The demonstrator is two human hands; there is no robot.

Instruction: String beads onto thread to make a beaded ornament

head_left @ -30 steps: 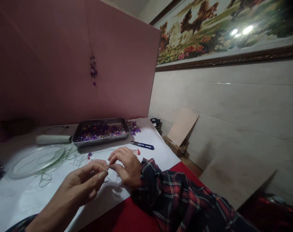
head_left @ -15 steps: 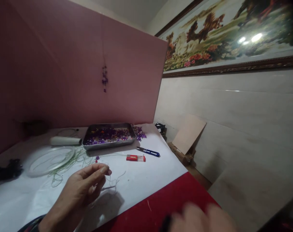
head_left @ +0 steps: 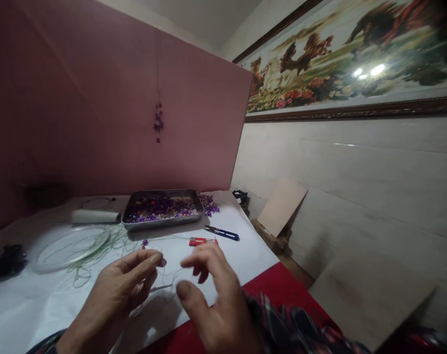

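Observation:
My left hand is closed in a pinch over the white tabletop. A thin pale thread trails from its fingertips in loose loops. Whether a bead sits in the pinch as well, I cannot make out. A slim greyish thing, too unclear to name, pokes out below the fingers. My right hand is just to the right, thumb and forefinger apart, close to the loose thread. Behind that hand lies a red lighter, partly covered by it.
Purple beads fill a metal tray; more beads lie beside it. Blue thread snips rest right of the tray. Green cord, a clear ring and a white roll lie left. A beaded strand hangs on the pink panel.
My right hand has risen from the lower edge and come left towards the thread, with its fingers parted. The left hand keeps its pinch. The view has shifted slightly.

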